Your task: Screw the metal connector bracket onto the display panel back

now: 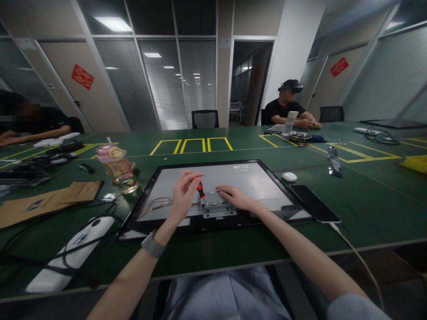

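Note:
A flat display panel with a black frame and a grey metal back [216, 174] lies on the table in front of me. My left hand [185, 191] is closed round the top of an orange-and-black screwdriver [200, 191]. The screwdriver stands steeply, its shaft pointing down at a small metal bracket [220, 214] near the panel's front edge; whether the tip sits in a screw is too small to tell. Fingers extended, my right hand [237, 197] rests by the far right side of that bracket. Thin wires [160, 203] run leftward across the panel.
A black phone [315, 203] on a white cable and a white earbud case [289, 177] lie right. To the left are a drink cup [118, 169], brown paper bag [50, 202] and white power strip [71, 255] with black cables. Two people sit across the table.

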`<state>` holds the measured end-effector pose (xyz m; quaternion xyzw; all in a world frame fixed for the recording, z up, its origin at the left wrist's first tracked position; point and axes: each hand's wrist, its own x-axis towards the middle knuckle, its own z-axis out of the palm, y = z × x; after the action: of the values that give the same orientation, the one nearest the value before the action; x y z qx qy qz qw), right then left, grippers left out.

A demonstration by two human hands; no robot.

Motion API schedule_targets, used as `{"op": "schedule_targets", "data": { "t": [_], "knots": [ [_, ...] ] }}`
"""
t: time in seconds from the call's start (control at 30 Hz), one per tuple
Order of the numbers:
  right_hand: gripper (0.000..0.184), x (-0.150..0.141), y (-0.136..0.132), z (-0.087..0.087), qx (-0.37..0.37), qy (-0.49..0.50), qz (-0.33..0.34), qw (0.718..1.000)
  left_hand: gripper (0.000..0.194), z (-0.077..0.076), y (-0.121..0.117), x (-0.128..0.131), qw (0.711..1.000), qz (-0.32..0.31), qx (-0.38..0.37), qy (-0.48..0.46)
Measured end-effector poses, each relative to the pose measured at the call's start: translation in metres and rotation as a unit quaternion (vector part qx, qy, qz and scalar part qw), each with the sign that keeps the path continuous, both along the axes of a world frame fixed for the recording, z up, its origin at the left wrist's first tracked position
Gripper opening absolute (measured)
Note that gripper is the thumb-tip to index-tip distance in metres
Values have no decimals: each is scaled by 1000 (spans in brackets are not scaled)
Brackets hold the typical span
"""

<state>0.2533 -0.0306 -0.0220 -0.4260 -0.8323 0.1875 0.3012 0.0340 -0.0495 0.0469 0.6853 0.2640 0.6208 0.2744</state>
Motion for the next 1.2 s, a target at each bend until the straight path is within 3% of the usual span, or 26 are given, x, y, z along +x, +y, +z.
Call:
{"op": "schedule_targets", "data": {
  "t": [0.2, 0.37, 0.6, 0.67, 0.83, 0.97, 1.2],
  "knots": [
    [36, 0, 0, -1, -5, -4, -8, 1000, 21, 0, 2, -2, 1000, 17, -14, 19],
    [38, 0, 0, 0, -8, -6, -6, 1000, 25, -2, 2, -2, 998, -47, -42, -10],
    [38, 0, 0, 0, -9, -5, -11, 1000, 21, 2, 1, -2, 1000, 7, -29, 3],
    [38, 0, -1, 1, -10, -10, -14, 1000, 25, 0, 2, -2, 999, -14, -49, -10],
    [38, -1, -1, 2, -10, -13, -15, 1000, 30, -8, 10, -1, 979, -138, -119, -91],
    [38, -2, -2, 3, -9, -13, -12, 1000, 31, -10, 14, -2, 962, -202, -154, -97],
    [37, -2, -2, 3, -10, -4, -7, 1000, 16, -9, 16, -5, 992, -86, -83, -31]
  ]
}}
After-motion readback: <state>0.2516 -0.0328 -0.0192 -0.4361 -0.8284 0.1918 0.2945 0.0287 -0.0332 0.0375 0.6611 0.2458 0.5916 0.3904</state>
